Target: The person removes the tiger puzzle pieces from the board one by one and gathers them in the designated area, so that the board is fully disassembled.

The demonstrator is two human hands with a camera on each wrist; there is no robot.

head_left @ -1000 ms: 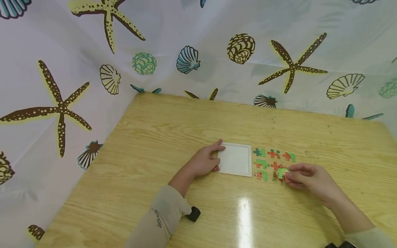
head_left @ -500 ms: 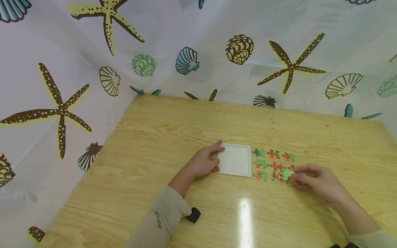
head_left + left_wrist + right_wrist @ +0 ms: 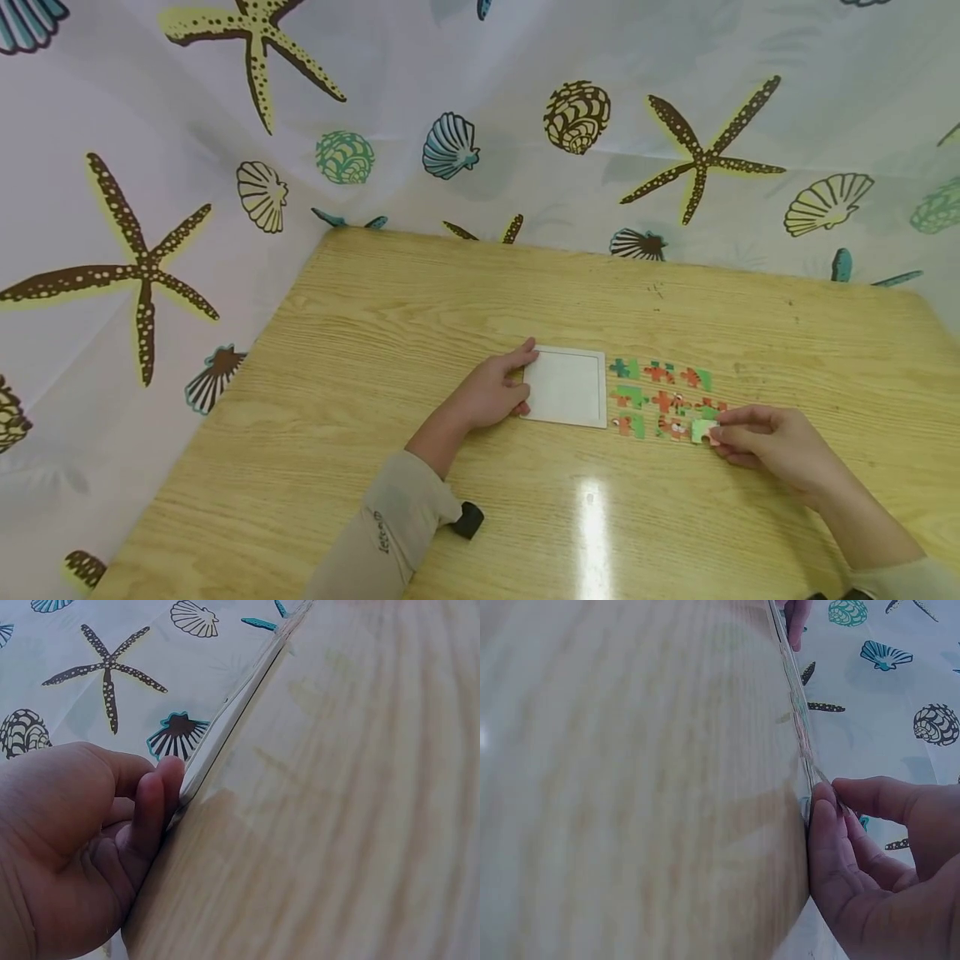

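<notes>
A white rectangular puzzle tray (image 3: 566, 387) lies flat on the table with nothing in its recess. My left hand (image 3: 491, 387) holds its left edge, fingers at the upper left corner and thumb lower down; the left wrist view shows this hand (image 3: 97, 840) at the tray's thin side. Right of the tray, several orange and green jigsaw pieces (image 3: 663, 402) lie in rows. My right hand (image 3: 776, 446) pinches a light green jigsaw piece (image 3: 702, 430) between thumb and fingers at the front right of these rows. It appears tilted edge-on in the right wrist view, where the hand (image 3: 885, 855) grips it.
The wooden table (image 3: 420, 292) extends around the tray and pieces. Behind and at the left hangs a white cloth (image 3: 510, 192) printed with starfish and shells. A black wrist strap (image 3: 468, 520) sits at the left cuff.
My right hand has moved slightly right and toward me with the green jigsaw piece, uncovering pieces beneath it. The left hand and the tray stay in place.
</notes>
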